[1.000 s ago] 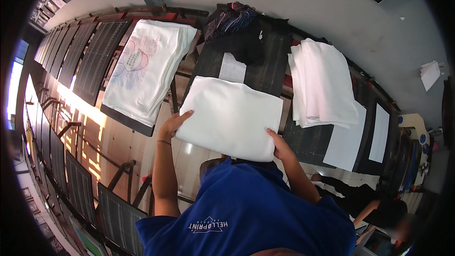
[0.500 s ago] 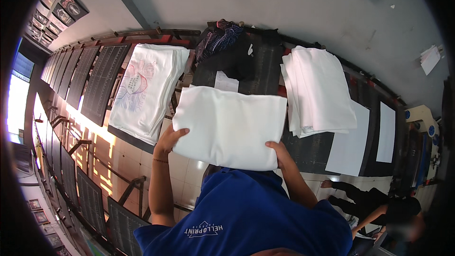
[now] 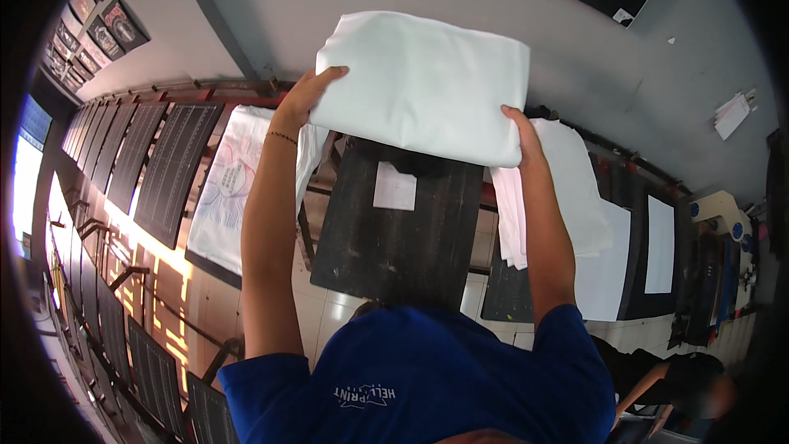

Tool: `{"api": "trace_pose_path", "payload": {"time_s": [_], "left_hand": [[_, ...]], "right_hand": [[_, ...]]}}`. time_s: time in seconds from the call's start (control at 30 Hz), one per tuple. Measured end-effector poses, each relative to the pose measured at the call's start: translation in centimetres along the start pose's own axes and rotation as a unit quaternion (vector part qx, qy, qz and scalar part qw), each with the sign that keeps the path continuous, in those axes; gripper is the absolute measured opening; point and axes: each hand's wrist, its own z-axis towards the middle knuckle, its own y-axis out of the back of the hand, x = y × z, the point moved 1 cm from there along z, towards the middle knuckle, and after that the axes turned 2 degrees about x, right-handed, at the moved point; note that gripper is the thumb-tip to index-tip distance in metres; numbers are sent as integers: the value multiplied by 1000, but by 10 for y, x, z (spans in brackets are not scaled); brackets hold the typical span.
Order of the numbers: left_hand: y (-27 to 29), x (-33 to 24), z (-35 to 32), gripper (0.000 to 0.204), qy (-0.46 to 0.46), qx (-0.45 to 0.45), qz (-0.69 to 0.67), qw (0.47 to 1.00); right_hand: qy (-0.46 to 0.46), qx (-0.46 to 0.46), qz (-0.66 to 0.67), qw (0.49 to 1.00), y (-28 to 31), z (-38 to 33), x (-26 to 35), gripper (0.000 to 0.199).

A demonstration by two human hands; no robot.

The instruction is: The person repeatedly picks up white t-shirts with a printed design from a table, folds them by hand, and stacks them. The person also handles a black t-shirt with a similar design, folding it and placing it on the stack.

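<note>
A folded white cloth (image 3: 423, 82), thick and roughly rectangular, is held up between my hands with both arms stretched forward. My left hand (image 3: 311, 94) grips its left edge, the thumb lying on top. At the lower right corner my right hand (image 3: 521, 130) is closed on it in the same way, fingers hidden beneath. The cloth is over the far end of a black board (image 3: 394, 238), on which a small white paper (image 3: 395, 187) lies. Whether the cloth is one piece or several layers I cannot tell.
To the left is a stack of white cloths with a red and blue print (image 3: 234, 177). Another white cloth stack (image 3: 571, 189) sits to the right, beside white sheets (image 3: 660, 242) on black boards. A person in dark clothes (image 3: 682, 382) is at lower right.
Both hands have carried the folded white cloth up and away from my body, toward the far wall. More of the black board beneath now shows.
</note>
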Motion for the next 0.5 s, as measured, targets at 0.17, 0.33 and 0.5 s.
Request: {"api": "trace_pose_path", "payload": {"time_s": [0.17, 0.33, 0.5], "left_hand": [[35, 111, 83, 68, 8, -48, 188, 981], [18, 176, 92, 78, 76, -91, 56, 991], [21, 176, 80, 74, 83, -113, 29, 990]], "right_hand": [[-64, -42, -10, 997, 32, 71, -91, 61], [-133, -89, 47, 986, 63, 81, -163, 58], [-97, -77, 27, 992, 64, 86, -156, 54]]}}
